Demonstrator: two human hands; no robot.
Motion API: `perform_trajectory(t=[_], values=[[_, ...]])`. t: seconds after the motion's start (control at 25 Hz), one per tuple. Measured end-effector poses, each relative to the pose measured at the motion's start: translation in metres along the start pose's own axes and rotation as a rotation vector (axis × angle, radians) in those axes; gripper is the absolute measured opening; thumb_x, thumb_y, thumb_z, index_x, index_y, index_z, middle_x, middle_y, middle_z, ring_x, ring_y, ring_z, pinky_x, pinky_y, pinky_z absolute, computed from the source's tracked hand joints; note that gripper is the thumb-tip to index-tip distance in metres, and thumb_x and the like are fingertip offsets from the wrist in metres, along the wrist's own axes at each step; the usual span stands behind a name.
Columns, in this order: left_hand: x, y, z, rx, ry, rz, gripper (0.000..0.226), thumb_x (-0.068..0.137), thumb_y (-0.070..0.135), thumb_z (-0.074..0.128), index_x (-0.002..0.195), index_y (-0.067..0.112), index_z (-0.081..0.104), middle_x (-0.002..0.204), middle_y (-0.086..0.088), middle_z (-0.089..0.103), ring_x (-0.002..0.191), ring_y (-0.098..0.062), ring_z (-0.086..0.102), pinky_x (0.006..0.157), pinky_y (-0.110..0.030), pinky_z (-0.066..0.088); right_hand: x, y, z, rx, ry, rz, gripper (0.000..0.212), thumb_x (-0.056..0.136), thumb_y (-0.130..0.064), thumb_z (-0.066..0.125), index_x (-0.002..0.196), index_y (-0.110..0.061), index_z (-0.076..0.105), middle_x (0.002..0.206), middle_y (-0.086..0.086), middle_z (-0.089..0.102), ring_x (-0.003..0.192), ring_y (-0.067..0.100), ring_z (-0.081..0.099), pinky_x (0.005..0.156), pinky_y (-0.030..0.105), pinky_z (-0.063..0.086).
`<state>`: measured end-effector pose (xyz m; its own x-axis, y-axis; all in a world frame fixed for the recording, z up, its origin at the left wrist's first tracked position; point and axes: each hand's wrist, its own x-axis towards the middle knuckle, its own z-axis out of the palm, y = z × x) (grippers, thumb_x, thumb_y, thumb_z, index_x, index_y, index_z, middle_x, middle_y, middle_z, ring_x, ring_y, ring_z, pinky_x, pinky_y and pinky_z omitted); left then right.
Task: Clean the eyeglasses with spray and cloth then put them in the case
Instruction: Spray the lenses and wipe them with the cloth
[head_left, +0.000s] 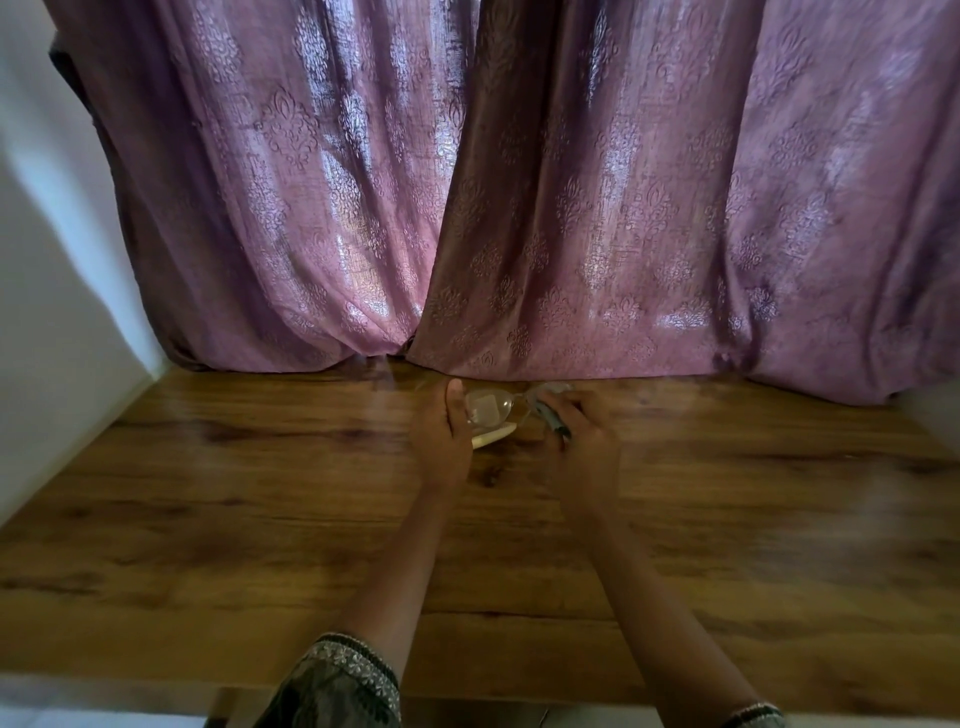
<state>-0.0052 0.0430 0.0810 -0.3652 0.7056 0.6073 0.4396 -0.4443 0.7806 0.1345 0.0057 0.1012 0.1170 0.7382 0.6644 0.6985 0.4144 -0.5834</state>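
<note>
Wood-grain table (260, 493) lies under clear eyeglasses (488, 408) held near its far edge, left hand (447, 436) gripping one lens rim, right hand (582, 441) curled round the other side and a blurred dark item; best to steady the frame, rubbing lightly

My left hand (447, 431) holds the eyeglasses (488, 408) over the wooden table (260, 493). My right hand (584, 441) pinches something grey (549, 418) against them.

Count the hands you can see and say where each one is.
2. The left hand grips the left end of the eyeglasses above the wooden table; the right hand holds a dark item at their right end. No others seem hidden.
</note>
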Motion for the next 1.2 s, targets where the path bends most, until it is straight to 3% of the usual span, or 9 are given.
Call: perform_trajectory(t=[0.2, 0.4, 0.52, 0.64, 0.72, 0.92, 1.0, 1.12, 1.2], values=[[0.001, -0.002, -0.004, -0.002, -0.013, -0.001, 0.038, 0.093, 0.041, 0.026, 0.072, 0.017, 0.046, 0.062, -0.003, 0.051, 0.059, -0.019, 0.05, 0.056, -0.028, 0.036, -0.007, 0.014, -0.005, 0.039, 0.072, 0.092, 0.04, 0.075, 0.011, 0.057, 0.11, -0.008, 0.066, 0.097, 0.01, 0.061, 0.079, 0.021, 0.06, 0.066, 0.035, 0.053], [0.0, -0.001, -0.002, 0.012, -0.012, -0.006, 0.039, 0.093, 0.042, 0.026, 0.071, 0.017, 0.046, 0.062, -0.003, 0.05, 0.058, -0.017, 0.049, 0.055, -0.019, 0.033, 0.01, -0.001, 0.001, 0.017, 0.07, 0.075, 0.036, 0.077, 0.008, 0.059, 0.108, -0.007, 0.067, 0.095, 0.01, 0.063, 0.083, 0.016, 0.056, 0.072, 0.012, 0.038], [0.001, -0.001, -0.004, 0.001, -0.006, -0.013, 0.038, 0.093, 0.041, 0.026, 0.071, 0.017, 0.046, 0.062, -0.003, 0.051, 0.058, -0.017, 0.049, 0.055, -0.023, 0.034, -0.014, -0.001, 0.006, 0.022, 0.002, -0.02, 0.038, 0.076, 0.002, 0.056, 0.111, -0.011, 0.066, 0.1, 0.008, 0.062, 0.091, 0.014, 0.055, 0.076, 0.021, 0.046], [0.0, -0.002, -0.006, 0.002, -0.023, -0.023, 0.039, 0.092, 0.043, 0.025, 0.071, 0.017, 0.045, 0.062, -0.002, 0.051, 0.059, -0.017, 0.05, 0.055, -0.019, 0.034, -0.017, 0.013, 0.003, 0.069, 0.055, 0.038, 0.037, 0.077, -0.006, 0.051, 0.109, -0.013, 0.067, 0.096, 0.004, 0.061, 0.08, 0.02, 0.06, 0.068, 0.027, 0.052], [0.001, -0.003, -0.007, -0.004, -0.03, -0.023, 0.04, 0.093, 0.042, 0.025, 0.071, 0.016, 0.045, 0.061, -0.002, 0.051, 0.059, -0.018, 0.051, 0.055, -0.025, 0.036, -0.002, 0.014, 0.002, 0.069, 0.106, 0.079, 0.036, 0.077, -0.004, 0.051, 0.107, -0.012, 0.067, 0.091, -0.001, 0.057, 0.074, 0.022, 0.06, 0.066, 0.013, 0.045], [0.004, -0.004, -0.006, 0.009, -0.006, -0.022, 0.041, 0.093, 0.042, 0.025, 0.07, 0.015, 0.047, 0.061, -0.004, 0.052, 0.058, -0.02, 0.051, 0.057, -0.03, 0.037, 0.002, -0.004, 0.01, 0.035, 0.065, -0.045, 0.031, 0.08, -0.011, 0.052, 0.107, -0.008, 0.067, 0.096, 0.004, 0.062, 0.09, 0.005, 0.051, 0.076, 0.013, 0.04], [0.006, -0.007, -0.008, 0.003, 0.0, -0.027, 0.04, 0.093, 0.042, 0.026, 0.07, 0.016, 0.047, 0.062, -0.008, 0.054, 0.059, -0.023, 0.053, 0.058, -0.034, 0.04, -0.013, 0.001, 0.01, 0.008, 0.024, -0.101, 0.034, 0.078, -0.002, 0.057, 0.109, -0.008, 0.067, 0.1, 0.008, 0.063, 0.092, 0.01, 0.053, 0.078, 0.017, 0.044], [0.008, -0.009, -0.01, -0.004, -0.006, -0.033, 0.039, 0.093, 0.041, 0.026, 0.069, 0.017, 0.046, 0.06, -0.007, 0.053, 0.057, -0.024, 0.054, 0.057, -0.035, 0.042, -0.009, 0.014, 0.005, 0.053, 0.058, -0.008, 0.033, 0.077, -0.002, 0.054, 0.106, -0.01, 0.067, 0.095, 0.008, 0.063, 0.077, 0.023, 0.061, 0.067, 0.029, 0.052], [0.007, -0.008, -0.01, 0.016, -0.013, -0.016, 0.04, 0.092, 0.041, 0.026, 0.069, 0.016, 0.045, 0.058, -0.001, 0.05, 0.055, -0.02, 0.051, 0.055, -0.032, 0.039, 0.006, 0.014, 0.005, 0.038, 0.096, 0.037, 0.032, 0.076, 0.0, 0.055, 0.104, -0.008, 0.068, 0.09, 0.009, 0.062, 0.074, 0.025, 0.061, 0.068, 0.022, 0.048]])
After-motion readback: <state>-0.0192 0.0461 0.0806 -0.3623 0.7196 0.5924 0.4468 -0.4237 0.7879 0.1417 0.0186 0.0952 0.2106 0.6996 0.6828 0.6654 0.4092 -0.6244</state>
